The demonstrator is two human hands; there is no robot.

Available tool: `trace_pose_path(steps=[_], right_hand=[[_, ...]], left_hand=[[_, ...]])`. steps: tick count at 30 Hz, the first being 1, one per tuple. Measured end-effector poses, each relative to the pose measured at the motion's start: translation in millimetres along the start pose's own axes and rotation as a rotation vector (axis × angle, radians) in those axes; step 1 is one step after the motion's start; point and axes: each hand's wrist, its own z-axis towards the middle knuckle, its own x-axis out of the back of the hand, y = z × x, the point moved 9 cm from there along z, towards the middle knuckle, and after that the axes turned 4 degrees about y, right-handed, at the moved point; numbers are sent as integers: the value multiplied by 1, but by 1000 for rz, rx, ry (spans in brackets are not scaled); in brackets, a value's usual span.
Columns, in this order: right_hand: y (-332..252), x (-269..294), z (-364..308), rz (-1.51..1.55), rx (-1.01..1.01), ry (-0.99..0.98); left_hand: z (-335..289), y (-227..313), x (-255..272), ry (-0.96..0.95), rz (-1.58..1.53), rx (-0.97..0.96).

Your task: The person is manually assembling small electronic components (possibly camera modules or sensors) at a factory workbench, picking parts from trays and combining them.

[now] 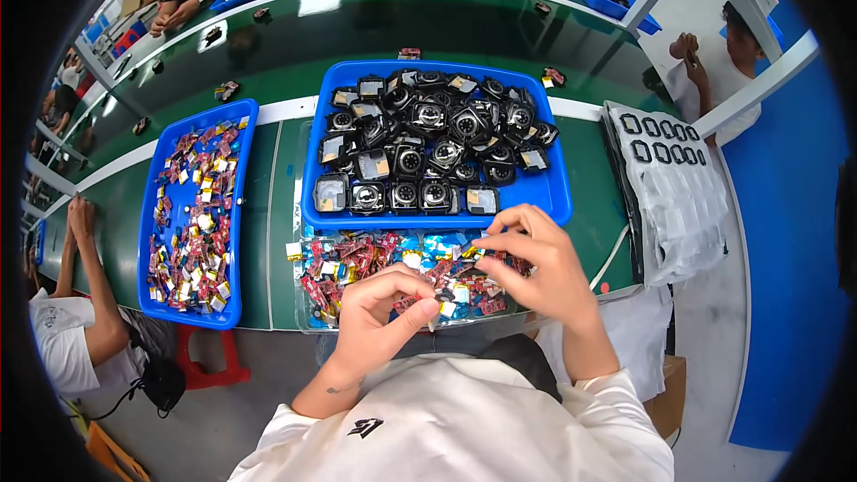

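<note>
My left hand (379, 311) is closed above the clear tray, thumb and index finger pinched together. A small pale bit shows under its thumb, too small to name. To its right, my right hand (540, 261) has its thumb and fingertips drawn close; what they hold, if anything, I cannot make out. Below both hands lies a clear plastic tray (304, 311) of small red, white, yellow and blue electronic parts (357, 254). Just beyond stands a blue tray (536, 203) heaped with black smartwatch bodies (437, 195), several in a row along its near side.
A longer blue tray (184, 201) of similar small parts stands at the left. White moulded trays (683, 205) with black frames are stacked at the right edge. A green conveyor belt (375, 25) carries scattered parts beyond. Co-workers sit at left, far left and right.
</note>
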Motion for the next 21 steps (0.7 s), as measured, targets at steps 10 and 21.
trace_pose_path(steps=[10,21], right_hand=[[19,-14,55,-272,65,-65],[12,8,38,-272,-25,14]], left_hand=[[-8,4,5,-6,84,-28],[-9,5,-6,-39,120,-32]])
